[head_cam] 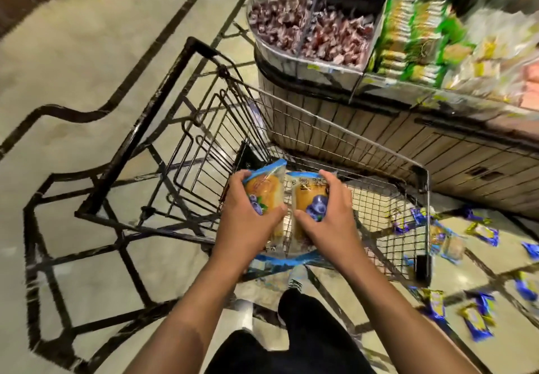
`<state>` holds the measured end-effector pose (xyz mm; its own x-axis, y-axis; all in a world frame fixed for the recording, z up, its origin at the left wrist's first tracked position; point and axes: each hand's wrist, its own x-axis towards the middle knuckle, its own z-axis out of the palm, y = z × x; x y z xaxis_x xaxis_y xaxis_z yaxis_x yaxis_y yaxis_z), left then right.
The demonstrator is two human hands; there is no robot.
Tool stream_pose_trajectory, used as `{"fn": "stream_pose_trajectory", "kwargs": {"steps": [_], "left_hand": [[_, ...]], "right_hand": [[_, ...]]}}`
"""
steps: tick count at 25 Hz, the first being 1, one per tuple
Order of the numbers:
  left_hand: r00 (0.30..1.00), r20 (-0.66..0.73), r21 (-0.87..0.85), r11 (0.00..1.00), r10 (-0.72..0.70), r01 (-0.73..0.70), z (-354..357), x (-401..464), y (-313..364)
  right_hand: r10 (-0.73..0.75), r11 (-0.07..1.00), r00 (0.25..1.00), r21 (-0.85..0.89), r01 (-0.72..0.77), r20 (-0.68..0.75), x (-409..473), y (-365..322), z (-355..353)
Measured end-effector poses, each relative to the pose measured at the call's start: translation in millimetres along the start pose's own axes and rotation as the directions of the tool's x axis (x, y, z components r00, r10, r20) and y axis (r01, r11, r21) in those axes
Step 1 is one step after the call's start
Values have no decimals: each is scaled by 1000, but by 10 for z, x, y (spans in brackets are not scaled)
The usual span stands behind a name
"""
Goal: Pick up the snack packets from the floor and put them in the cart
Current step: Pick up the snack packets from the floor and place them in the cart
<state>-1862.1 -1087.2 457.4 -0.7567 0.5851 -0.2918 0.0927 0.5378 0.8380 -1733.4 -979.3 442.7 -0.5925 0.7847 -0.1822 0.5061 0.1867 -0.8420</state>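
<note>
In the head view the left hand (248,222) grips one snack packet (267,190) and the right hand (326,219) grips a second (307,198), both held over the cart (320,137); lowering them inside its wire basket before letting go looks wisest. Two packets are in hand, one cart stands by, and roughly ten loose packets (481,232) lie on the floor to the right (blur makes the count unsure).

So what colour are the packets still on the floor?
Blue and yellow packets, blurry, on the floor in the head view.
</note>
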Motion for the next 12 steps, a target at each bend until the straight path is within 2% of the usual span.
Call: {"fn": "stream_pose_trajectory", "kwargs": {"steps": [6, 12], "left_hand": [[1000, 2, -10, 1000, 7, -7, 323, 643, 181], [997, 70, 31, 1000, -8, 6, 486, 1260, 90]], "right_hand": [[42, 999, 999, -4, -42, 11, 674, 176, -221], [128, 992, 991, -13, -128, -25, 1172, 275, -108]]}}
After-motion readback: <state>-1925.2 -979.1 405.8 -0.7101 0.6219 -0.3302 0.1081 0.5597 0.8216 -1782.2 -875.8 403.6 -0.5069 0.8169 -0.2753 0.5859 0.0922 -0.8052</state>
